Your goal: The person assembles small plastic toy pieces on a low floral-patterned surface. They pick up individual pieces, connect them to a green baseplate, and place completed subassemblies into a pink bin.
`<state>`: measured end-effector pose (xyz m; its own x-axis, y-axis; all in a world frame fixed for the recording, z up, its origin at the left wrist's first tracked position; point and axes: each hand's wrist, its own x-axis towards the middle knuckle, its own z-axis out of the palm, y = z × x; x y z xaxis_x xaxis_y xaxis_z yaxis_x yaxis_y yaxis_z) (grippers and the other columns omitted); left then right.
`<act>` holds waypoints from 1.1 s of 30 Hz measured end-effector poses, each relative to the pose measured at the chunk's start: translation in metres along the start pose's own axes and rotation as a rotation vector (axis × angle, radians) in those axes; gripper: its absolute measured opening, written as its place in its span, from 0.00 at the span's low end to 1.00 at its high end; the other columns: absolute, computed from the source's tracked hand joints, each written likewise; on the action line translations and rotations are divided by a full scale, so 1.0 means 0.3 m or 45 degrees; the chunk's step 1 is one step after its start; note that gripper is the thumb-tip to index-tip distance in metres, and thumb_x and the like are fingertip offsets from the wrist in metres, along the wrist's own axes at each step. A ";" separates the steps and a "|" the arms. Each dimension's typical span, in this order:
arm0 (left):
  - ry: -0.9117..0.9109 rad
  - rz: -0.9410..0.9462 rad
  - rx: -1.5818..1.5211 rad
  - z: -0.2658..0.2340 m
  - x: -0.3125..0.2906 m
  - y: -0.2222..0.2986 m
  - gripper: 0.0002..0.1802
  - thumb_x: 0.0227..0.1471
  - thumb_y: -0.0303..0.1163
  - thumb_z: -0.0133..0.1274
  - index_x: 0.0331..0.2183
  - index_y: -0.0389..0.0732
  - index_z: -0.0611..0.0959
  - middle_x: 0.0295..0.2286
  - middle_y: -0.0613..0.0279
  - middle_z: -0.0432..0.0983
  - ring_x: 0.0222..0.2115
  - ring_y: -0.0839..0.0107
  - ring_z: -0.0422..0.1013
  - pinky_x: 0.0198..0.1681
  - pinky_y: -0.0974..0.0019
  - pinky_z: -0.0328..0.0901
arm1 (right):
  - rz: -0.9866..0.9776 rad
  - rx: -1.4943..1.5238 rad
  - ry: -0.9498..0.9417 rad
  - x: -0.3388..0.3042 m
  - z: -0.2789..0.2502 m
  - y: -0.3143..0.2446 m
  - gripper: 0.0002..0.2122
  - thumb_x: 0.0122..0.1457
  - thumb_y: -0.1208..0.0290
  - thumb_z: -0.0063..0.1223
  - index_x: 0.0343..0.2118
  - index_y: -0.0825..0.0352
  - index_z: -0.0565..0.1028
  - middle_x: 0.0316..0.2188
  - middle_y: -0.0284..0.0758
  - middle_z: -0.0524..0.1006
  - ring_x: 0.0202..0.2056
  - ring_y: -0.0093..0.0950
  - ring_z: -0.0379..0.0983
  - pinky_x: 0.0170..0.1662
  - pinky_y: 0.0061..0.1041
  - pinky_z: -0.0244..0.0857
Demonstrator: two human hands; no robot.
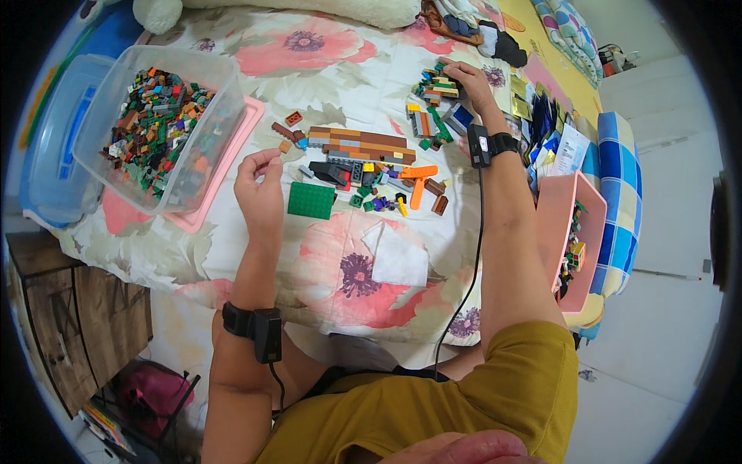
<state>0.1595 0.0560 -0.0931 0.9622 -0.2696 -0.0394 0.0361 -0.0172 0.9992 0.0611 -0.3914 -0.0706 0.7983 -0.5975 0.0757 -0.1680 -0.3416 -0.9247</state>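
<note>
My left hand (260, 184) is closed, thumb and index fingertips together, beside a small tan brick (284, 146); whether anything is pinched in it is hidden. My right hand (472, 83) reaches to the far end of a cluster of mixed toy bricks (434, 83), fingers curled at a dark green piece. Between the hands lie long brown and grey brick strips (362, 140). Nearer to me are a green studded plate (311, 201), a black sloped piece (331, 173), orange pieces (418, 185) and several small loose bricks.
A clear bin (166, 197) full of bricks stands at left on a pink lid (246, 127). A pink box (563, 209) with more pieces sits at right, near plastic packets (553, 127). A white cloth (398, 257) lies in front. A cable (473, 267) trails from my right wrist.
</note>
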 end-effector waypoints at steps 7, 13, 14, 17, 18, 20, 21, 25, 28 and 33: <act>-0.026 0.017 -0.013 -0.006 0.010 -0.001 0.08 0.52 0.23 0.55 0.37 0.33 0.82 0.31 0.66 0.76 0.32 0.78 0.67 0.40 0.73 0.63 | -0.072 0.028 -0.310 -0.115 0.218 -0.082 0.10 0.58 0.66 0.57 0.34 0.68 0.81 0.33 0.28 0.80 0.35 0.17 0.73 0.42 0.18 0.67; -0.063 -0.074 -0.138 -0.008 0.004 0.029 0.08 0.54 0.24 0.54 0.38 0.33 0.81 0.27 0.72 0.71 0.24 0.85 0.61 0.27 0.79 0.56 | 0.072 0.048 -0.403 -0.337 0.301 -0.183 0.09 0.58 0.66 0.56 0.32 0.68 0.80 0.30 0.26 0.79 0.33 0.15 0.70 0.39 0.16 0.65; -0.068 -0.097 -0.138 -0.005 0.002 0.035 0.08 0.55 0.25 0.54 0.38 0.33 0.81 0.27 0.72 0.71 0.25 0.84 0.61 0.27 0.79 0.56 | 0.129 0.105 -0.436 -0.381 0.299 -0.202 0.09 0.58 0.67 0.56 0.31 0.69 0.79 0.32 0.27 0.79 0.34 0.14 0.70 0.40 0.17 0.65; -0.065 -0.134 -0.162 -0.004 0.001 0.049 0.08 0.55 0.25 0.54 0.38 0.33 0.81 0.27 0.72 0.71 0.25 0.84 0.61 0.28 0.78 0.57 | 0.176 0.081 -0.540 -0.509 0.284 -0.242 0.08 0.59 0.68 0.56 0.31 0.68 0.79 0.39 0.30 0.81 0.36 0.15 0.70 0.42 0.17 0.65; -0.083 -0.121 -0.165 -0.001 0.000 0.047 0.09 0.56 0.24 0.54 0.39 0.32 0.81 0.26 0.71 0.71 0.25 0.84 0.61 0.28 0.78 0.56 | 0.093 0.139 -0.554 -0.551 0.262 -0.248 0.06 0.59 0.71 0.56 0.32 0.68 0.79 0.41 0.31 0.81 0.36 0.16 0.70 0.42 0.18 0.65; -0.081 -0.126 -0.163 0.000 0.001 0.040 0.10 0.57 0.24 0.53 0.40 0.30 0.80 0.26 0.70 0.70 0.24 0.83 0.60 0.27 0.78 0.55 | -0.012 0.128 -0.389 -0.596 0.224 -0.239 0.05 0.59 0.73 0.56 0.34 0.69 0.80 0.43 0.31 0.80 0.37 0.16 0.71 0.43 0.19 0.67; -0.084 -0.117 -0.156 0.001 0.004 0.034 0.10 0.56 0.24 0.53 0.40 0.31 0.80 0.27 0.70 0.71 0.25 0.83 0.62 0.29 0.77 0.57 | -0.105 0.052 -0.256 -0.600 0.192 -0.225 0.06 0.59 0.72 0.57 0.35 0.69 0.80 0.42 0.32 0.81 0.37 0.16 0.72 0.43 0.19 0.67; -0.071 -0.071 -0.090 -0.001 0.018 0.018 0.10 0.55 0.25 0.54 0.39 0.32 0.81 0.30 0.67 0.75 0.29 0.81 0.66 0.33 0.76 0.62 | -0.009 0.208 0.159 -0.568 0.015 -0.142 0.10 0.61 0.70 0.56 0.40 0.72 0.78 0.38 0.33 0.81 0.36 0.19 0.75 0.43 0.19 0.69; -0.093 0.026 0.032 0.000 0.018 0.015 0.14 0.55 0.29 0.54 0.43 0.33 0.80 0.38 0.59 0.76 0.39 0.72 0.71 0.43 0.70 0.65 | 0.079 0.383 0.387 -0.603 0.021 -0.050 0.10 0.62 0.70 0.54 0.40 0.73 0.77 0.37 0.35 0.81 0.34 0.21 0.76 0.41 0.18 0.69; -0.126 0.373 0.369 0.045 0.008 0.000 0.26 0.56 0.40 0.54 0.52 0.35 0.75 0.51 0.46 0.68 0.53 0.54 0.65 0.58 0.58 0.58 | -0.008 0.250 0.476 -0.685 0.188 -0.033 0.09 0.61 0.69 0.56 0.38 0.69 0.79 0.30 0.29 0.79 0.30 0.15 0.71 0.36 0.16 0.64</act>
<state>0.1582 0.0424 -0.0933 0.8893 -0.3945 0.2315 -0.3263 -0.1924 0.9255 -0.0687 -0.2242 -0.0980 0.5284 -0.8301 0.1782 -0.0219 -0.2231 -0.9745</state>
